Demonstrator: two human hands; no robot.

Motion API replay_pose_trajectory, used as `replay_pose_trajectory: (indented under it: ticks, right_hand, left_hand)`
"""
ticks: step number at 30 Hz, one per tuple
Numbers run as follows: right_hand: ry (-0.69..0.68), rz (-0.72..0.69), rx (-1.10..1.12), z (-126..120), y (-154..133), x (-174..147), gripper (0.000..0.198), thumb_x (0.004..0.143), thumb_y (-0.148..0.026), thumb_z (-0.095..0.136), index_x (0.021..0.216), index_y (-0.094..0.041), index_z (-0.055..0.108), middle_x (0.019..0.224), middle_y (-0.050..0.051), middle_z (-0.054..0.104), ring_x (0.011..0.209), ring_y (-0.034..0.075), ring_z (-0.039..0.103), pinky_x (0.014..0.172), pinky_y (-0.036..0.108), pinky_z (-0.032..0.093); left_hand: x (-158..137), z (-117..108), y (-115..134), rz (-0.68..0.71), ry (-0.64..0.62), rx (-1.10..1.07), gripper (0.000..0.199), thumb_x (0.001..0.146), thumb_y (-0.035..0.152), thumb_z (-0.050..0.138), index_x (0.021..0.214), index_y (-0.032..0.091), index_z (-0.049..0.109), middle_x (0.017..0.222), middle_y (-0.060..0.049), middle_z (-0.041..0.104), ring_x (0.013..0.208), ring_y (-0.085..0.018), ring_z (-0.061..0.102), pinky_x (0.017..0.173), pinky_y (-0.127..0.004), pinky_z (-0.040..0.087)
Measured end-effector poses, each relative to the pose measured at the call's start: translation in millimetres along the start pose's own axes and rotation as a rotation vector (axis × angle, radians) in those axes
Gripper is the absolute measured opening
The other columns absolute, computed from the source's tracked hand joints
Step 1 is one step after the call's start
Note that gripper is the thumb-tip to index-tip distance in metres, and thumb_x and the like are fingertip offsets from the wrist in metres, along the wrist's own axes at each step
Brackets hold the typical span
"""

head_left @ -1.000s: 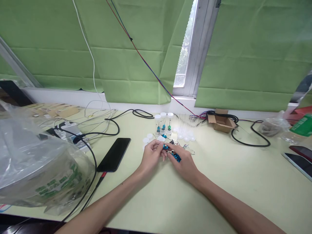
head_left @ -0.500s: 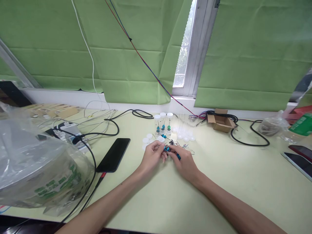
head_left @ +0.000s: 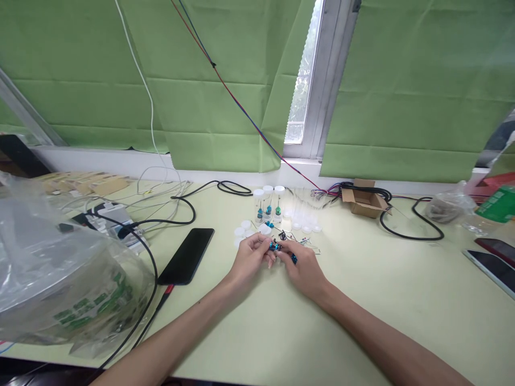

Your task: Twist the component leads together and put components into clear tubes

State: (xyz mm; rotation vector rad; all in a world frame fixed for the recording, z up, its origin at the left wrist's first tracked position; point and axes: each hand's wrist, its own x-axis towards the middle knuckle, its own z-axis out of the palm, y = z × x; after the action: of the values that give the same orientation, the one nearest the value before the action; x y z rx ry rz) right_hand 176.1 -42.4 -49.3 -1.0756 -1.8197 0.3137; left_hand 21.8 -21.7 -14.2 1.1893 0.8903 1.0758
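Observation:
Between the fingertips of my left hand (head_left: 250,261) and my right hand (head_left: 303,266) is a small shiny blue part with dark bits (head_left: 275,246); both hands are closed on it. A second blue piece (head_left: 294,259) shows beside the right fingers; whether it is gripped I cannot tell. Just beyond the hands lie small metal pieces (head_left: 308,243), a black part (head_left: 282,235) and a loose teal part (head_left: 269,224). Behind these stand capped clear tubes (head_left: 278,206) with teal and green parts inside. White round caps (head_left: 240,232) lie left of them, clear tubes (head_left: 300,217) to their right.
A black phone (head_left: 186,256) with a cable lies left of my arms. The large plastic-wrapped container (head_left: 72,273) fills the left side. An open cardboard box (head_left: 364,205) and black cables (head_left: 422,236) sit at the back right. Another phone (head_left: 491,271) is at the right edge.
The whole view has shifted very slightly. My hands stay together in the same place, and the blue part between the fingertips looks slightly turned.

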Motion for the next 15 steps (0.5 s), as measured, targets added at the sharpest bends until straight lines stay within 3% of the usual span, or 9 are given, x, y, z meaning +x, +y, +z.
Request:
replay_pose_trajectory:
  ticks: [5, 15]
  right_hand:
    - [0.035, 0.012, 0.043, -1.0, -7.2, 1.4, 0.019, 0.093, -0.023, 0.055, 0.11, -0.021, 0.062, 0.089, 0.005, 0.072, 0.073, 0.018, 0.066, 0.07, 0.031, 0.054]
    - [0.038, 0.017, 0.057, -1.6, -8.7, 2.0, 0.015, 0.092, -0.023, 0.056, 0.105, -0.02, 0.062, 0.089, 0.005, 0.071, 0.069, 0.017, 0.064, 0.065, 0.029, 0.053]
  left_hand:
    - [0.3, 0.1, 0.3, 0.018, 0.0, 0.06, 0.029, 0.082, 0.045, 0.065, 0.073, 0.018, 0.058, 0.055, 0.001, 0.058, 0.044, -0.01, 0.05, 0.045, -0.023, 0.039]
    - [1.1, -1.3, -6.2, 0.053, -0.042, 0.248, 0.032, 0.088, 0.052, 0.056, 0.083, 0.02, 0.057, 0.046, 0.004, 0.051, 0.038, -0.011, 0.047, 0.042, -0.022, 0.036]
